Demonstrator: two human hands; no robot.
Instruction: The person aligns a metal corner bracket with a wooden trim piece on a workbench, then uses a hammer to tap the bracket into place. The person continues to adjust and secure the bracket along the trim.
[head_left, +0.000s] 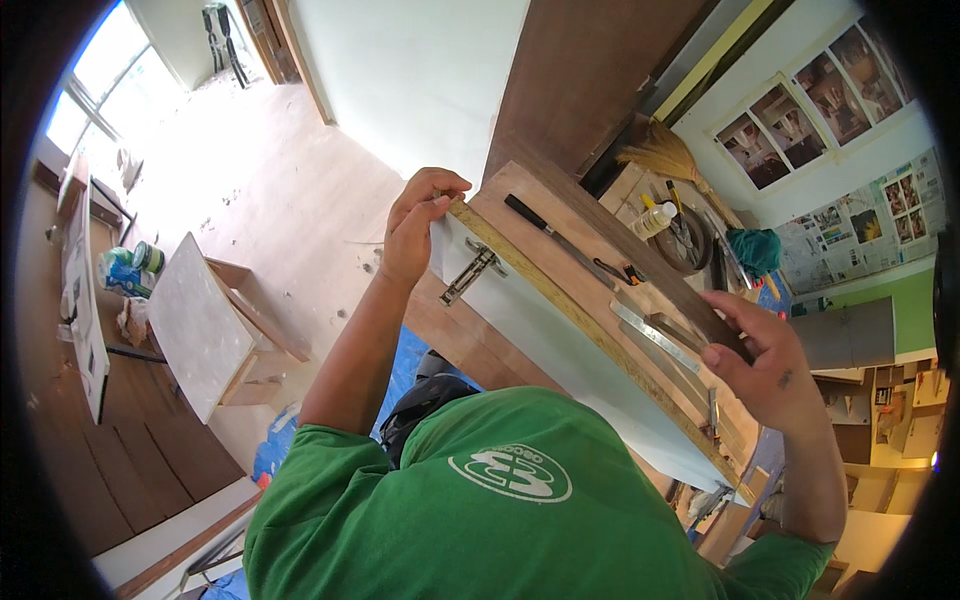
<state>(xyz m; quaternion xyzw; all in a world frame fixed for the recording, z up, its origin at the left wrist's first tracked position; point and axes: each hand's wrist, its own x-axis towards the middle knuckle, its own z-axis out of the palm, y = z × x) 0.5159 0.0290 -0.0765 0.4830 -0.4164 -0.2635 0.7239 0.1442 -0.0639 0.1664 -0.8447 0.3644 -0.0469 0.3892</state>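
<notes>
Both hands, left hand (418, 225) and right hand (765, 365), are clasped on the white panel (560, 340), whose hinge (470, 272) seems fitted, mounting apparently pending.

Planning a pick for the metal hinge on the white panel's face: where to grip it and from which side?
Judging by its pose, grip the hinge across its long arm's narrow width, coming straight at the white panel face. It lies flat on that face with the arm free on both sides. The left hand holds the panel corner just above it, so approach from below; the right hand is at the far end.
</notes>
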